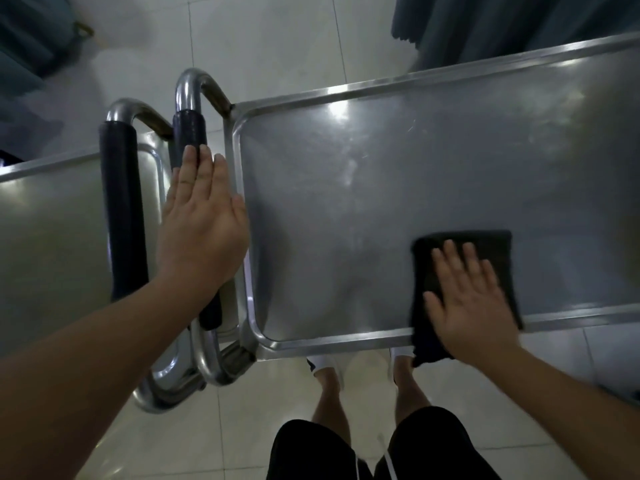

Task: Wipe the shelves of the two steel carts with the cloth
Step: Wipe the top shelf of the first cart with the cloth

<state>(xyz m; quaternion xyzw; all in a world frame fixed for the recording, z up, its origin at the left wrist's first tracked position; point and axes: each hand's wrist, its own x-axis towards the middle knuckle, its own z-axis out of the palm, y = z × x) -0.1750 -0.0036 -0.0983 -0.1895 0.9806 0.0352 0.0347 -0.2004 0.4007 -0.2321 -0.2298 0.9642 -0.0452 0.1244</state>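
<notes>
Right hand: the right hand (471, 296) is laid flat, fingers straight and slightly spread, and is pressed on the cloth (485, 247); nothing is gripped.
Cloth: a dark folded cloth is spread on the top shelf (381, 188) of the right cart, at its near edge; its near end is draped over the near rim (332, 342). Its long axis is judged to run near to far, across the shelf.
Left hand: the left hand (202, 216) is held open with fingers straight and together, resting on the black-sleeved handle (189, 133) of the right cart; whether weight is put on it cannot be told for sure.
Key relation: the unwiped run of the shelf is judged to lie left and far of the right hand, toward the handle end, and also away to the right. The shelf's long axis runs left to right, tilted slightly up toward the right in the view, so strokes are best made along it.
Nearer hand: the cloth is under the right hand; the left hand is well apart from it.
Left cart: the second cart's shelf (52, 230) lies left of the handles, with its own black-sleeved handle (121, 202) beside the first; no cloth is seen on it.
Progress: faint streaks are seen on the far part of the right shelf; wiping is judged to be under way there, the left cart not yet done.
</notes>
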